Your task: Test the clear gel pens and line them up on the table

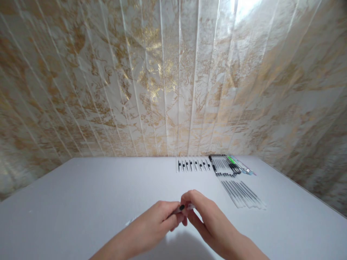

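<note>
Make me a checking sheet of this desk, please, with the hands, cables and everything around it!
Surface: white tabletop, shadow near the hands.
Job's things: black-tipped piece and whitish piece; whether joined, can't tell.
Clutter: slim dark rods at right; row of black-marked pieces at the back.
Hands: left hand holds the black-tipped piece; right hand, the whitish one.
Cables: nothing seen.
Surroundings: shiny gold-patterned sheeting behind.

Black-tipped pen piece [181, 207] in left hand [165, 218], right hand [202, 213] just beside
</note>
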A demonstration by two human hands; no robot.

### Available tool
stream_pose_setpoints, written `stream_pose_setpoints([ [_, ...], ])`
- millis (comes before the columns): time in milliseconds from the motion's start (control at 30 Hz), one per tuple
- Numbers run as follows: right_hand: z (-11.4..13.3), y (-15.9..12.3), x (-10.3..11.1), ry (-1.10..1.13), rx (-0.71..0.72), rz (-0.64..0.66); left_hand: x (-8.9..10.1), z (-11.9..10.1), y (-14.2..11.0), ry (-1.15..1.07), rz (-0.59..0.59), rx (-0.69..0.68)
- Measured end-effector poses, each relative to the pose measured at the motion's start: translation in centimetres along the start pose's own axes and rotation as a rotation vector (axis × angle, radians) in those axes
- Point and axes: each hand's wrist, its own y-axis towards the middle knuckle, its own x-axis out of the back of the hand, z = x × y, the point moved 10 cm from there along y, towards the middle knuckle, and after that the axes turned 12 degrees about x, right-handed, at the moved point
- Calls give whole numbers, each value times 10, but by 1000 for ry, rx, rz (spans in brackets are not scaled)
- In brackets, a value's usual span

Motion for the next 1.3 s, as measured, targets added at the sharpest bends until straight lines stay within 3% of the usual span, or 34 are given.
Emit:
stream_pose_setpoints([
  [133, 3, 2, -7, -182, 41, 101, -2, 1, 0, 22, -11, 5],
  [267, -10, -3, -16, -272, -46, 107, -6, 4, 6, 108, -71, -12],
  [433, -32, -12, -20, -220, -213, 97, -5, 9, 12, 288, -193, -28],
  [567, -26, -8, -12, -174, -173, 39, 1, 13, 12, 354, -253, 13],
  [767, -33, -11, -18, -287, -207, 76, -8, 9, 11, 315, -203, -31],
  [1000, -24, -8, -14, -290, -130, 31, -2, 13, 11, 362, -266, 16],
  [1133, -32, -11, -19, -282, -201, 69, -6, 7, 11, 329, -229, -26],
  [1300, -32, -10, -20, -243, -189, 44, -3, 6, 10, 350, -262, -17],
])
